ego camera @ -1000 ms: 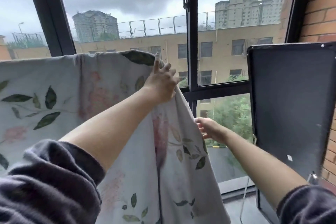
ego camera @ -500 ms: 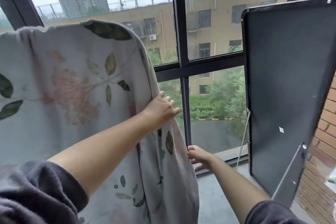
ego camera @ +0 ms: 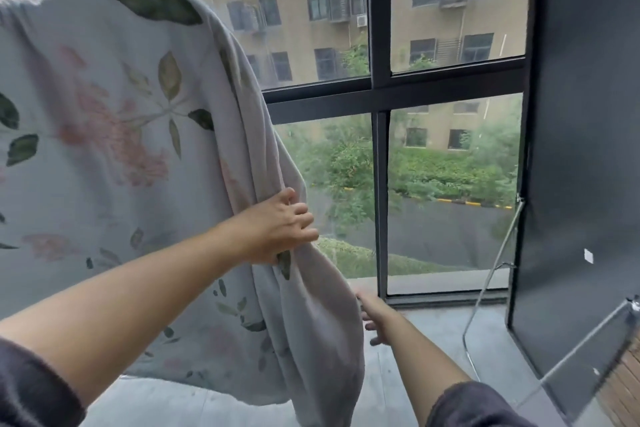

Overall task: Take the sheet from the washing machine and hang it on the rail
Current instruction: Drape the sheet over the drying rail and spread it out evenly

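The floral sheet hangs draped over the rail, which is hidden beneath it — soft, limp, probably damp-heavy, best held by its side hem, where the left hand clamps its fingers, the right hand below with fingers spread, empty.

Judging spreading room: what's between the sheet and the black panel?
In the head view, window glass and its dark frame; low down, the right hand beside the sheet.

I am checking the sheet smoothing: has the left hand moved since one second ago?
Yes. The left hand went down the right edge of the sheet, from about level with the window crossbar to well below it.
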Demonstrator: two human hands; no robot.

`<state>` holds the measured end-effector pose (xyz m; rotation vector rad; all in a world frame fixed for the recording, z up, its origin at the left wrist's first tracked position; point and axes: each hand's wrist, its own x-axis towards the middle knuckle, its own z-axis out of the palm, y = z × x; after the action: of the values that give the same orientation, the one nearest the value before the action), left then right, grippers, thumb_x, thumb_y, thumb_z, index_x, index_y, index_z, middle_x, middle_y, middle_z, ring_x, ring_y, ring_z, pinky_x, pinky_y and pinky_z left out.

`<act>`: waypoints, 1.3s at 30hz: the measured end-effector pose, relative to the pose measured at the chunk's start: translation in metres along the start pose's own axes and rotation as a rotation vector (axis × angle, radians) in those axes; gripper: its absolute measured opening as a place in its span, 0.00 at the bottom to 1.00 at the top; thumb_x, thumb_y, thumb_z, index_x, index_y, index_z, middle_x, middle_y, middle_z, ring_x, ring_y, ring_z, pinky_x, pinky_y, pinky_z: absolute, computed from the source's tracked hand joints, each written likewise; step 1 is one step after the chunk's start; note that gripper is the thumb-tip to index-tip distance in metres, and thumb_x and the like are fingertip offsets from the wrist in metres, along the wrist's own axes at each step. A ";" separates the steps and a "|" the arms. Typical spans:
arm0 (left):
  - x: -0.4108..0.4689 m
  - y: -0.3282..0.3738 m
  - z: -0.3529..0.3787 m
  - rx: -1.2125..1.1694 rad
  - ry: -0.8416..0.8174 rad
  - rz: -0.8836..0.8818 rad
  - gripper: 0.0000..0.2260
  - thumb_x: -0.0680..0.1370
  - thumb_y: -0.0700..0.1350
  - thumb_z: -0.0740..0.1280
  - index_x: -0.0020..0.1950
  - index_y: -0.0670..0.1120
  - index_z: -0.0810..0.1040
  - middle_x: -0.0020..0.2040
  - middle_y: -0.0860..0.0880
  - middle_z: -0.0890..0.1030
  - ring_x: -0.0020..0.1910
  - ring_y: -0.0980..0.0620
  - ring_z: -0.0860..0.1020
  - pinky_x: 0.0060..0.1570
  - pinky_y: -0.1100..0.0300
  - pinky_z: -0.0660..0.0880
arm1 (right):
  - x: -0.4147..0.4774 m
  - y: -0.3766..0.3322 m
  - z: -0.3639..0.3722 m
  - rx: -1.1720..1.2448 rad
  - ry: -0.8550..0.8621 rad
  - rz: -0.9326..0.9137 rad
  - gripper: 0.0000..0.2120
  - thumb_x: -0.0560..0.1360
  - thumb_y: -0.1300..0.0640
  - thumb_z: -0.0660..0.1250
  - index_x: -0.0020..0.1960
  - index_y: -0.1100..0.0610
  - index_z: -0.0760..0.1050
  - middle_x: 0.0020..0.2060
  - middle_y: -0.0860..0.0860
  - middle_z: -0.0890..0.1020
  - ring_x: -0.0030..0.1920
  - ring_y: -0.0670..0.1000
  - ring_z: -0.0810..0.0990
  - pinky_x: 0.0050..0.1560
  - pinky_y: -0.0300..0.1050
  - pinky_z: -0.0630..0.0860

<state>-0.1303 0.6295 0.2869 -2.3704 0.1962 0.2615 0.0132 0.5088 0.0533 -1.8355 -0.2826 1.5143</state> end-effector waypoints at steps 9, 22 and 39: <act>0.019 0.043 0.013 0.007 -0.242 0.121 0.07 0.64 0.38 0.69 0.34 0.50 0.76 0.35 0.51 0.76 0.37 0.49 0.75 0.41 0.56 0.68 | 0.026 0.044 0.002 0.350 -0.355 0.031 0.28 0.75 0.32 0.50 0.50 0.55 0.73 0.40 0.55 0.78 0.41 0.54 0.77 0.42 0.44 0.73; 0.060 0.039 0.002 -0.085 0.117 0.013 0.13 0.59 0.40 0.74 0.36 0.51 0.73 0.33 0.53 0.73 0.31 0.52 0.73 0.32 0.58 0.69 | -0.038 0.000 -0.119 0.667 -0.084 -0.275 0.14 0.76 0.66 0.53 0.39 0.64 0.77 0.29 0.56 0.79 0.28 0.52 0.79 0.31 0.42 0.76; 0.142 -0.003 -0.092 -0.269 0.513 -0.313 0.05 0.75 0.41 0.61 0.47 0.48 0.75 0.46 0.51 0.80 0.46 0.48 0.81 0.42 0.58 0.64 | -0.128 0.023 -0.236 0.393 0.728 -0.654 0.05 0.74 0.61 0.67 0.40 0.58 0.80 0.39 0.52 0.79 0.43 0.49 0.74 0.39 0.37 0.70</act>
<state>0.0202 0.5586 0.3194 -2.6493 0.0248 -0.5031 0.1879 0.3255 0.1462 -1.6189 -0.1822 0.3782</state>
